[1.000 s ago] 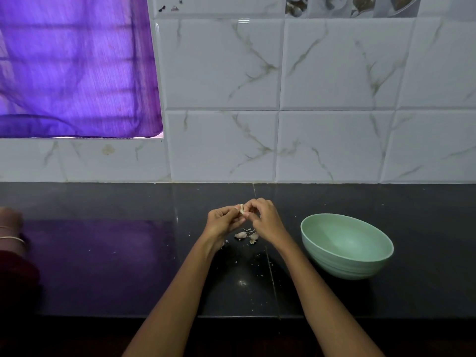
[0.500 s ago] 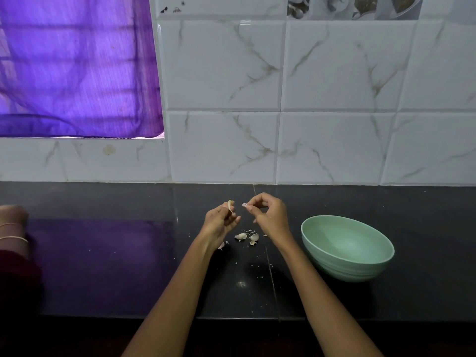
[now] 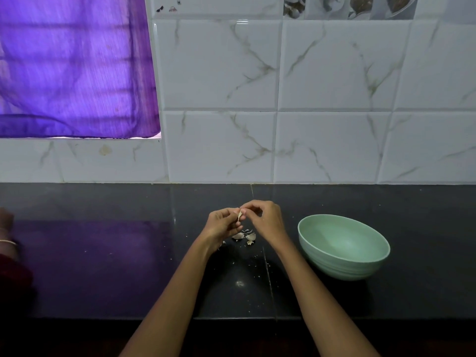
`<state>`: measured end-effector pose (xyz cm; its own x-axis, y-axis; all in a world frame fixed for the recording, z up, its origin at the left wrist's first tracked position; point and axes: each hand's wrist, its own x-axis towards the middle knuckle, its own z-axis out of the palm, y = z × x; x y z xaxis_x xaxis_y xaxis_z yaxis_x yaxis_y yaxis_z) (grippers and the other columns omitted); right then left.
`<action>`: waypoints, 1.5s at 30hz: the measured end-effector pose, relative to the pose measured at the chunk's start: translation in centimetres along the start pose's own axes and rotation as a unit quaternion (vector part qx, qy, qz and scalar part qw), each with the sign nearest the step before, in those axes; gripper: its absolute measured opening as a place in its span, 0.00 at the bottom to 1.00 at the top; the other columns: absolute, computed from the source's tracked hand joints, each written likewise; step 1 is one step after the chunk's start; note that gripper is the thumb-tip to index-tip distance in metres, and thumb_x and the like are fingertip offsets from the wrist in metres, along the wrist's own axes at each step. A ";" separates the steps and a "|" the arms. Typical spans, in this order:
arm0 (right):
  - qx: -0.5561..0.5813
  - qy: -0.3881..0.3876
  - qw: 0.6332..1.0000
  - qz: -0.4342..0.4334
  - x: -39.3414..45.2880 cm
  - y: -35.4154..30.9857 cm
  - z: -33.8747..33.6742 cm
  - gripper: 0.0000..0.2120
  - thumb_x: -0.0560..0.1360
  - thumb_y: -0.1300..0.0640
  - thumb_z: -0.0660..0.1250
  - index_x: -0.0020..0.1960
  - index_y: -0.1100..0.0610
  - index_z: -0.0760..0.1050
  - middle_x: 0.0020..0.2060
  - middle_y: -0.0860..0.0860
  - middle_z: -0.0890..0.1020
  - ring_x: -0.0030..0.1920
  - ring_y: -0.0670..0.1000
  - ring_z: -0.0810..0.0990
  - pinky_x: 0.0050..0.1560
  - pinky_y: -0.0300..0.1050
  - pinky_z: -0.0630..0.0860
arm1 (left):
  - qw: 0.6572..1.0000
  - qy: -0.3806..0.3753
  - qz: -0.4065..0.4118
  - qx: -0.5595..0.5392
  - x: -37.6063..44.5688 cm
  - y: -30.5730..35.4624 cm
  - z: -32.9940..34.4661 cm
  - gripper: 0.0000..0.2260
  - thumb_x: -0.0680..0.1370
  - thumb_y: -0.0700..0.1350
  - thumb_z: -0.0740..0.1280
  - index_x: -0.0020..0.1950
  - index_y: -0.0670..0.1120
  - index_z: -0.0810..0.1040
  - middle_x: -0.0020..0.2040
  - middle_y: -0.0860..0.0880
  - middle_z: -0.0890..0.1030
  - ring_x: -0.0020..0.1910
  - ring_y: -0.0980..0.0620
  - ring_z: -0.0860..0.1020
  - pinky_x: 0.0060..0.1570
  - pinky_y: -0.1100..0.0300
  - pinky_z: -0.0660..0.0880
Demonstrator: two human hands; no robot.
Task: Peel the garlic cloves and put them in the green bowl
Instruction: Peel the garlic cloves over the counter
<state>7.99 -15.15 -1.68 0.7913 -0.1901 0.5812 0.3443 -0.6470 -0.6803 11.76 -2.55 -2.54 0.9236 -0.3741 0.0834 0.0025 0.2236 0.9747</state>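
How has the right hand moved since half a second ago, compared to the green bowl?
Yes: the right hand moved left, away from the green bowl, meeting the left hand.

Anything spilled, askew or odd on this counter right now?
Only peeling debris: garlic skins and small flakes lie loose on the black counter below both hands, the left hand and right hand, which pinch a garlic clove. The green bowl sits upright and looks empty.
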 end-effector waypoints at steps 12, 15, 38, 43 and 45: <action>-0.009 -0.023 1.000 0.012 0.1 0.6 -0.2 0.05 0.72 0.63 0.68 0.43 0.60 0.83 0.37 0.54 0.85 0.29 0.39 0.77 0.36 0.42 0.77 | 0.987 -0.020 0.084 0.137 0.2 -0.5 -0.2 0.08 0.77 0.34 0.65 0.53 0.33 0.79 0.36 0.45 0.81 0.28 0.60 0.78 0.33 0.67 0.78; -0.100 -0.028 0.995 -0.009 0.1 0.8 -0.1 0.06 0.72 0.58 0.67 0.41 0.56 0.82 0.37 0.52 0.84 0.38 0.47 0.80 0.40 0.47 0.77 | 0.983 -0.014 0.085 0.163 0.4 -0.8 -0.4 0.07 0.77 0.35 0.65 0.51 0.35 0.80 0.37 0.44 0.81 0.29 0.58 0.78 0.34 0.66 0.79; -0.333 -0.038 0.939 -0.075 -0.3 -0.3 -0.1 0.09 0.80 0.55 0.55 0.52 0.57 0.71 0.49 0.52 0.77 0.54 0.53 0.72 0.39 0.45 0.67 | 0.925 0.023 0.209 0.317 0.8 -1.3 -0.3 0.09 0.77 0.32 0.61 0.44 0.38 0.81 0.30 0.53 0.78 0.31 0.57 0.74 0.36 0.62 0.74; -0.277 -0.048 0.959 -0.044 -0.3 -0.1 -0.2 0.09 0.79 0.55 0.56 0.49 0.58 0.73 0.47 0.52 0.78 0.51 0.53 0.72 0.39 0.45 0.65 | 0.953 0.024 0.192 0.234 0.7 -1.1 -0.4 0.08 0.78 0.33 0.61 0.47 0.42 0.79 0.33 0.50 0.79 0.29 0.58 0.74 0.34 0.64 0.75; -0.224 -0.043 0.973 -0.046 -0.3 0.1 0.0 0.07 0.78 0.58 0.57 0.51 0.58 0.73 0.48 0.52 0.78 0.50 0.53 0.73 0.41 0.45 0.68 | 0.969 0.024 0.169 0.177 0.6 -1.1 -0.5 0.08 0.78 0.33 0.61 0.49 0.44 0.76 0.33 0.48 0.80 0.27 0.60 0.74 0.33 0.65 0.75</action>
<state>7.76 -15.16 -1.86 0.8130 -0.0663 0.5785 0.1764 -0.9188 -0.3532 12.55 -2.59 -3.63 0.8653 -0.2891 0.4095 -0.4274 0.0011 0.9040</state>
